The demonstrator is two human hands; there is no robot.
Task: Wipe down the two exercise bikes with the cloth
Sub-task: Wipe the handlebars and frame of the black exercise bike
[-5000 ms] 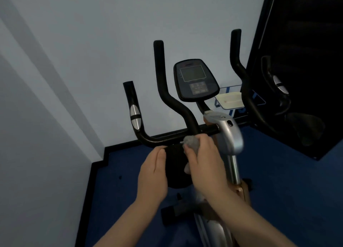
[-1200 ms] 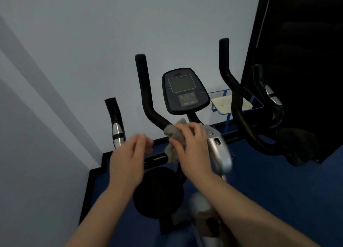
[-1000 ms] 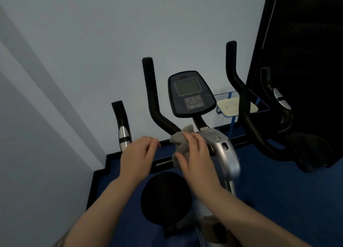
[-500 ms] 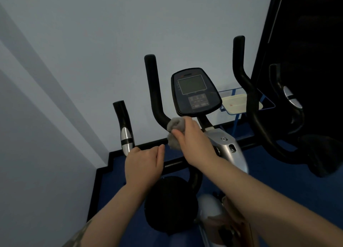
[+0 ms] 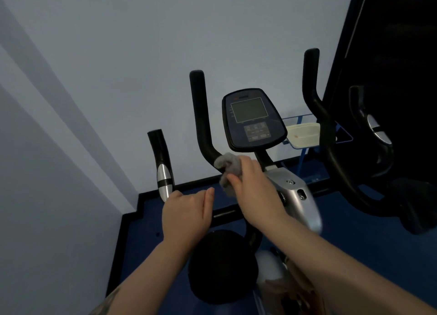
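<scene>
Behind the right hand (image 5: 254, 191), cloth (image 5: 228, 170) partly hides handlebar (image 5: 201, 123).

left: wall (image 5: 71, 101) close | right: second bike (image 5: 369, 172) near
</scene>
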